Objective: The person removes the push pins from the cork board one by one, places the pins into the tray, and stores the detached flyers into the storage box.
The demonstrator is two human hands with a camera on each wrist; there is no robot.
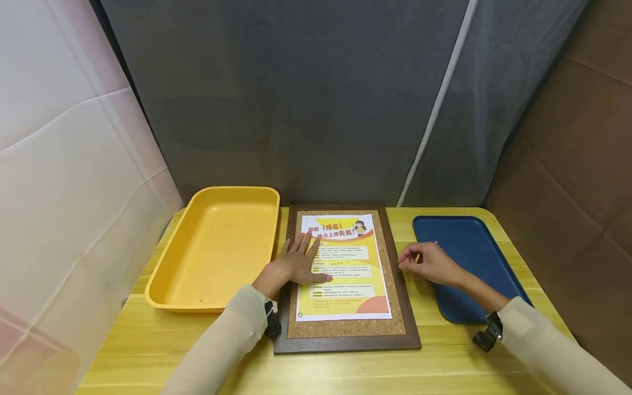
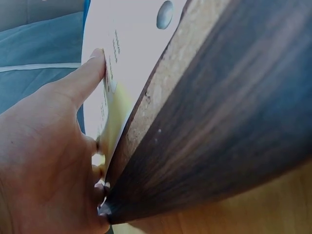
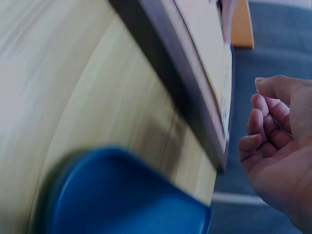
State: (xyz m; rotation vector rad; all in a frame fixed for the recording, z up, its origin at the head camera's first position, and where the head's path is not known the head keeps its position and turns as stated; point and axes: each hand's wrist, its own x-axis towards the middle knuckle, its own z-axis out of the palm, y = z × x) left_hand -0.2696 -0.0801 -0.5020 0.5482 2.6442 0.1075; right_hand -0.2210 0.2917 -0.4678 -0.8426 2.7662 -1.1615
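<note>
A printed yellow-and-white poster (image 1: 345, 255) lies on a cork board (image 1: 345, 329) with a dark wooden frame (image 1: 345, 344). My left hand (image 1: 298, 260) rests on the poster's left side with its fingers spread. A round silver tack (image 2: 165, 14) sits at the poster's lower left corner. Just beyond the frame's right edge hovers my right hand (image 1: 429, 263), thumb and fingertips drawn close together and fingers curled. In the right wrist view these fingers (image 3: 251, 141) are bent, and whether something tiny is pinched between the tips cannot be made out.
A yellow tray (image 1: 165, 296) stands left of the board. On the right lies a blue tray (image 1: 469, 241), with a tiny light speck near its left edge, partly under my right forearm. Grey cloth (image 1: 296, 109) hangs behind the wooden table (image 1: 345, 378).
</note>
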